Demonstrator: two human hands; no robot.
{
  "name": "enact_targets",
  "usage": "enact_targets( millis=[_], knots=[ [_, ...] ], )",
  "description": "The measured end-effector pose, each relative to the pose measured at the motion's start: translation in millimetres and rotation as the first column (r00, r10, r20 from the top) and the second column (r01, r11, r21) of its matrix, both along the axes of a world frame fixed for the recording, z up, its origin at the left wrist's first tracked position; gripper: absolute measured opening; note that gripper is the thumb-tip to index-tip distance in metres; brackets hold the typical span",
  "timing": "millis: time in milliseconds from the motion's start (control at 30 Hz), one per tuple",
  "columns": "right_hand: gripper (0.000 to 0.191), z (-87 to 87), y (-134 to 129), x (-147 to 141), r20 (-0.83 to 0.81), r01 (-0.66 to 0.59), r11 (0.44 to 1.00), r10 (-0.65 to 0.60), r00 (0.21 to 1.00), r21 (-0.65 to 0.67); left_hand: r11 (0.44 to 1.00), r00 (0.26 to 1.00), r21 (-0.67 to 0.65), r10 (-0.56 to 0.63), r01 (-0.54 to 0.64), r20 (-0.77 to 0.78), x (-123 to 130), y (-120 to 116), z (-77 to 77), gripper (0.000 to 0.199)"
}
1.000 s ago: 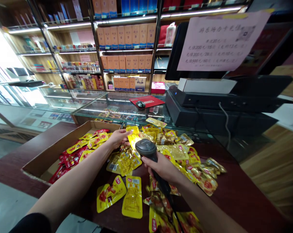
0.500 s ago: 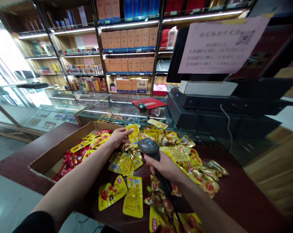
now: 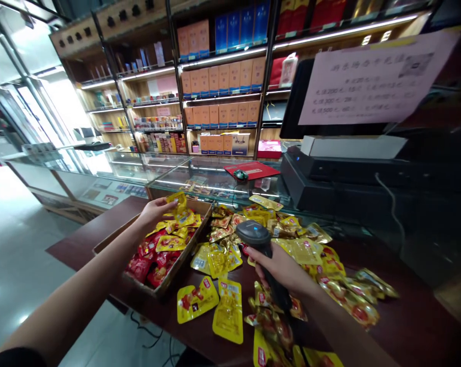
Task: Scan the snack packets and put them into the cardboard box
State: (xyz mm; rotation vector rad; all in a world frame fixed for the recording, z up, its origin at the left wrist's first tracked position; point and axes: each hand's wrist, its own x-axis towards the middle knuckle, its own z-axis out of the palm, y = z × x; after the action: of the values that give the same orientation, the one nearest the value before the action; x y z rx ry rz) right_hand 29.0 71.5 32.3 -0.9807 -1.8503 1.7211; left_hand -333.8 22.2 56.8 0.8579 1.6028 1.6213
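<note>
My left hand (image 3: 154, 211) pinches a yellow snack packet (image 3: 179, 203) above the far part of a cardboard box (image 3: 164, 286). Inside the box lie red snack packets (image 3: 154, 257) with several yellow ones on top. My right hand (image 3: 281, 267) is wrapped round the handle of a black barcode scanner (image 3: 253, 233), its head pointing away from me over the pile. Around the scanner, yellow and gold packets (image 3: 297, 250) are strewn on the dark red table. Two yellow packets (image 3: 228, 311) lie flat near the table's front edge.
A glass display counter (image 3: 169, 176) borders the table's far side, with a red mouse pad (image 3: 263, 171) and a mouse (image 3: 240, 175) on it. At right stands a dark monitor with a paper sign (image 3: 363, 86) on black equipment (image 3: 352, 176). Shelves of boxes (image 3: 222, 76) line the wall.
My left hand has moved left with the yellow packet, from the loose pile to over the box. The scanner stays in my right hand. The whole view has shifted left.
</note>
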Motion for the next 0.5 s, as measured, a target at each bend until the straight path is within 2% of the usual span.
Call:
enact_targets(
  millis=[133, 233, 300, 400, 500],
  knots=[
    [0.042, -4.9, 0.6, -1.7, 0.005, -0.01, 1.0, 0.01, 1.0, -0.027, 0.998, 0.998, -0.021, 0.064, -0.064, -0.019, -22.3, -29.3, 1.6, 0.047],
    [0.039, -6.9, 0.4, -2.7, 0.005, -0.005, 1.0, 0.005, 1.0, -0.019, 0.995, 0.993, 0.024, 0.095, -0.094, -0.067, -19.7, -36.1, 8.7, 0.045],
    [0.039, -6.9, 0.0, -3.1, 0.004, -0.006, 1.0, 0.006, 1.0, -0.011, 0.995, 0.973, 0.04, 0.1, -0.093, -0.208, -10.0, -33.3, 13.6, 0.042],
    [0.039, -5.2, -1.0, -3.1, 0.014, -0.003, 1.0, 0.003, 1.0, -0.009, 0.998, 0.859, 0.022, 0.058, -0.054, -0.509, 14.8, -21.1, 16.3, 0.033],
    [0.039, -3.0, -1.6, -2.8, 0.015, 0.006, 1.0, -0.006, 1.0, -0.005, 1.0, 0.65, 0.001, -0.015, 0.024, -0.759, 49.6, -4.0, 11.8, 0.025]
  ],
)
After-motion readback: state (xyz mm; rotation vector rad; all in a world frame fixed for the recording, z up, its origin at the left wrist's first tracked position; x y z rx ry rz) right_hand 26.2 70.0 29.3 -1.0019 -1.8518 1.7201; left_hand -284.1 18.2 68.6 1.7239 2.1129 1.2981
